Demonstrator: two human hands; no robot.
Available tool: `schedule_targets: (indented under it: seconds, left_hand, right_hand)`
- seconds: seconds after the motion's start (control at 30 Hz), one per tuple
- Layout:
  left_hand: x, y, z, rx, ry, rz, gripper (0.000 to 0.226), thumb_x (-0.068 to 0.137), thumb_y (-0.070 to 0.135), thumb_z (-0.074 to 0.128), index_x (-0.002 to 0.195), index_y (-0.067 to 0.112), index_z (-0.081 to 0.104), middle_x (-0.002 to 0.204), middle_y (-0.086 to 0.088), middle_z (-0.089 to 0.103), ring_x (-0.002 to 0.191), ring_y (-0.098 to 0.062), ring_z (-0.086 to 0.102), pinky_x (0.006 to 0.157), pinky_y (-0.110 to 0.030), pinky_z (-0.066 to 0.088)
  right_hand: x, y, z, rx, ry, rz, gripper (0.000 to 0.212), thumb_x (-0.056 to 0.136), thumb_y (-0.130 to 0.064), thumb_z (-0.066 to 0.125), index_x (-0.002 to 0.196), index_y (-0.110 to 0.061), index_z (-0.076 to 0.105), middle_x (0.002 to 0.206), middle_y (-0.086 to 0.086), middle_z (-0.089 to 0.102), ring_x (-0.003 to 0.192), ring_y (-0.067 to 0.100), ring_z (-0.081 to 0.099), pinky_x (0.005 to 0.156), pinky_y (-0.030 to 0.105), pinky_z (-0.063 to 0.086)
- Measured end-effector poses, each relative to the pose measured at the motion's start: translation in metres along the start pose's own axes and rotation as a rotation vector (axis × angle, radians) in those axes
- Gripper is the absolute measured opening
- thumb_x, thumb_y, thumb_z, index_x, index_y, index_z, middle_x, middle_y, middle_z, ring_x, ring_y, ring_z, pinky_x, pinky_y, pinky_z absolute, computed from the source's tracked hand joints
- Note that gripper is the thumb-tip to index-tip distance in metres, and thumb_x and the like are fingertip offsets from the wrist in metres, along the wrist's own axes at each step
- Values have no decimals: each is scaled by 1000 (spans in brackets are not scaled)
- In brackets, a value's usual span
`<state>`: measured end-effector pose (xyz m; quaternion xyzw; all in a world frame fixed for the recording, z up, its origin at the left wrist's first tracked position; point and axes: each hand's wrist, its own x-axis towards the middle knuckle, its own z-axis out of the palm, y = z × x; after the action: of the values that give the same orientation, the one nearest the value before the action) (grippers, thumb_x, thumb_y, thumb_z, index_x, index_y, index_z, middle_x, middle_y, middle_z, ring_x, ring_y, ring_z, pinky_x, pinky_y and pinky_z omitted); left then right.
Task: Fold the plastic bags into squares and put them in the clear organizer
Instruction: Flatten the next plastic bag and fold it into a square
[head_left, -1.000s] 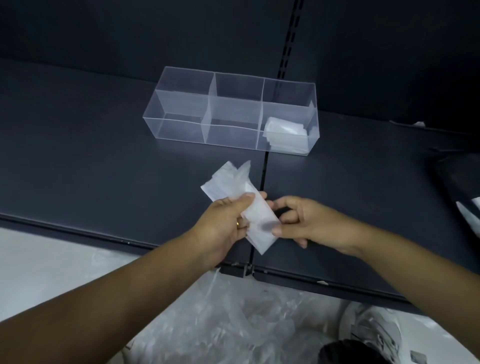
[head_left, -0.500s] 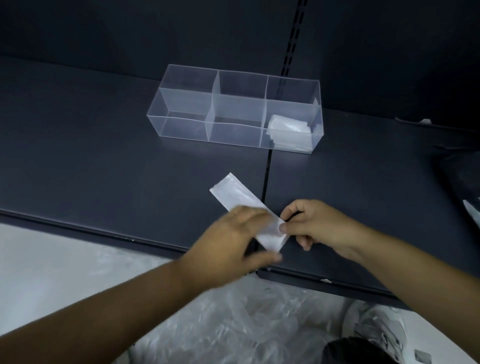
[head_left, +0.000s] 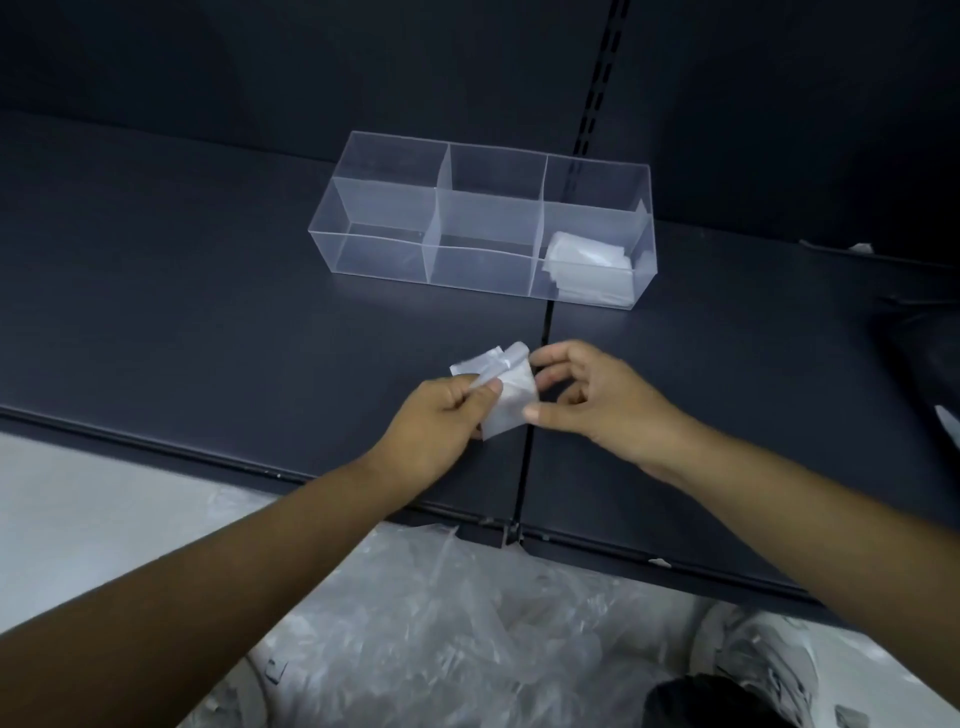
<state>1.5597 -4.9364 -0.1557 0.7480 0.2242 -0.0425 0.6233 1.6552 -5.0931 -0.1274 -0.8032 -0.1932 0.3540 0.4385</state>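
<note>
Dark shelf (head_left: 208, 312) boards filled my view, with the clear organizer (head_left: 382, 210) at 12 o'clock and folded squares (head_left: 587, 265) in its right compartment. Near the shelf's front edge, my left hand (head_left: 441, 421) pinched the plastic bag (head_left: 511, 402) at its 9 o'clock side. My right hand (head_left: 597, 395) nipped the 3 o'clock edge between thumb and forefinger. I judged the loose flap at 12 o'clock could spring open, since the film looked slick and springy. The packet looked nearly square, its slight long axis running about 12 to 6.

Forearms in from 7 and 4 o'clock, left hand (head_left: 441, 421) curled, pinching the folded bag (head_left: 511, 402); right hand (head_left: 597, 400) thumb and forefinger on its 3 o'clock edge.
</note>
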Motion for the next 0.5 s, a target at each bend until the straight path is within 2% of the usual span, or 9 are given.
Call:
schedule_targets:
  seconds: [0.03, 0.1, 0.17, 0.27, 0.33, 0.4, 0.47, 0.5]
  left_hand:
    - [3, 1, -1, -57, -10, -38, 27, 100, 25, 47, 106, 11, 70, 102, -7, 72, 95, -19, 68, 83, -31, 56]
    - [7, 4, -4, -127, -37, -94, 27, 101, 25, 45, 113, 11, 65, 107, -10, 70, 95, -20, 68, 76, -27, 58]
    - [10, 7, -6, -197, -40, -154, 28, 102, 26, 44, 117, 10, 62, 102, -9, 71, 85, -16, 70, 66, -22, 57]
    - [11, 9, -9, -238, 62, -193, 26, 102, 20, 44, 114, 4, 61, 86, -9, 69, 66, -14, 70, 57, -22, 56]
    - [11, 3, -12, -22, 241, -83, 21, 99, 15, 49, 116, 6, 59, 84, -6, 67, 66, -18, 68, 58, -24, 54]
    - [9, -3, -15, 402, 401, 219, 22, 95, 14, 56, 116, 12, 59, 93, 0, 62, 77, -16, 62, 68, -23, 48]
    - [8, -9, -13, 735, 339, 519, 28, 93, 17, 58, 121, 12, 60, 109, -4, 59, 98, -21, 57, 84, -28, 42]
    - [9, -14, -10, 851, 245, 560, 36, 95, 21, 56, 129, 11, 57, 124, -8, 57, 114, -25, 53, 95, -34, 38]
  right_hand:
    - [4, 4, 5, -19, -5, -1, 41, 78, -18, 78, 113, -22, 58, 98, -1, 68, 72, 8, 57, 78, 30, 51]
    - [12, 10, 11, -22, 45, -10, 33, 78, -17, 78, 106, -20, 61, 84, -2, 70, 65, 4, 58, 70, 23, 50]
    - [18, 13, 12, -27, 107, 0, 26, 78, -15, 78, 99, -18, 62, 72, -5, 70, 59, -1, 59, 60, 13, 45]
    - [22, 15, 12, -68, 136, 18, 21, 77, -13, 78, 90, -18, 62, 68, -5, 71, 54, -4, 58, 54, 12, 42]
    - [24, 14, 13, -101, 135, 24, 20, 77, -14, 77, 87, -19, 61, 68, -5, 70, 52, -4, 57, 53, 13, 41]
    - [26, 11, 13, -141, 130, 32, 19, 77, -15, 78, 85, -20, 62, 70, -5, 69, 55, -1, 58, 55, 16, 41]
    - [28, 8, 14, -174, 128, 39, 17, 77, -16, 78, 85, -19, 63, 73, -3, 67, 60, 4, 59, 57, 19, 42]
    - [28, 7, 14, -186, 129, 42, 17, 77, -16, 78, 86, -18, 63, 75, -2, 67, 63, 7, 59, 58, 20, 43]
